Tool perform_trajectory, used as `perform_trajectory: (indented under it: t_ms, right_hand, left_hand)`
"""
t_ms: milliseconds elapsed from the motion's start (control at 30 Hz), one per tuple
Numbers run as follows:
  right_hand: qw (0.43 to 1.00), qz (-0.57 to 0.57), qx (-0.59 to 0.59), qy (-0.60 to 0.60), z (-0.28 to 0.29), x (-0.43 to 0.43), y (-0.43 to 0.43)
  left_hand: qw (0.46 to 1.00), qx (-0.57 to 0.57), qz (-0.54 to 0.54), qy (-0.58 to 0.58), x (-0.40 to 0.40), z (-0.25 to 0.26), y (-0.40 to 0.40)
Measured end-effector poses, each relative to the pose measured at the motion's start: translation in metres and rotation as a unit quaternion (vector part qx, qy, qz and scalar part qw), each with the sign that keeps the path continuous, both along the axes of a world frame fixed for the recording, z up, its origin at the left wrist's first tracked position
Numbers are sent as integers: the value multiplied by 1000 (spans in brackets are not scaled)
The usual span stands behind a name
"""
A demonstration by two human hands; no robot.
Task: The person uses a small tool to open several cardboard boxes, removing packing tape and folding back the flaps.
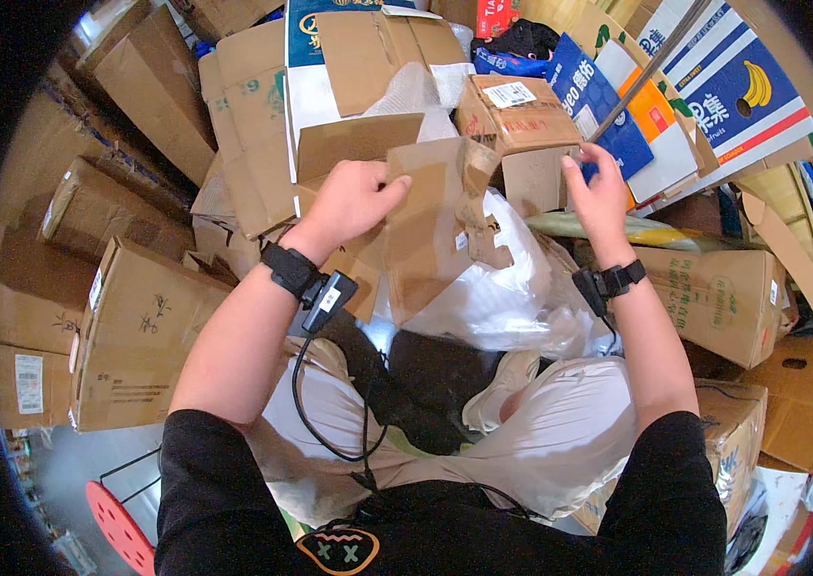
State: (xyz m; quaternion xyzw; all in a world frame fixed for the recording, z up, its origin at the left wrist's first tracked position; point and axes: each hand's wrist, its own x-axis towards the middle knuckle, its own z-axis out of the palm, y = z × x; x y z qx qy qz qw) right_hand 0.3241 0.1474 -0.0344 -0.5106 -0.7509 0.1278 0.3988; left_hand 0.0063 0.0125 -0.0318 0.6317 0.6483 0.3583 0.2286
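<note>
My left hand (352, 201) grips the edge of an opened brown cardboard carton (424, 216), its thumb lying over the near flap. A crumpled strip of brown packing tape (478, 194) hangs loose along the carton's right side. My right hand (604, 194) is raised apart from the carton, thumb and fingers spread, with nothing seen between them. Just left of the right hand's fingertips is a taped brown box (514, 119) with a white label. Under the carton and to its right lies a translucent white plastic bag (514, 302).
Flattened cartons (248, 137) and bubble wrap (410, 90) lie beyond my hands. A banana carton (745, 93) and a slanted metal pole (651, 68) stand at upper right. Brown boxes (147, 324) line the left, another box (709, 302) the right. A red stool (120, 529) is lower left.
</note>
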Motion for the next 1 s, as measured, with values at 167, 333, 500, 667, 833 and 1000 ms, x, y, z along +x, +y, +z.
perform_trajectory:
  t_ms: [167,333,500,667,833,1000]
  right_hand:
    - [983,94,20,-156,35,-52,-52]
    - [963,119,-108,-219,-4,-46,-32]
    - [964,199,-101,-145,-45,-40,-17]
    - [956,224,-165,-93,-41,-24,-3]
    - [962,187,-132,-148,-70,37,37]
    - [968,129,-126,-177,-88,82,53]
  left_hand:
    - [990,10,-96,105,17,-6,1]
    - [979,8,-162,126,35,-2,-3]
    - [981,-56,-142,119,37,-4,-6]
    - [983,-120,-63,125,8,6,3]
    - [995,-97,9,-13,-43,-6,8]
    - [990,-98,20,-95,-56,-3,2]
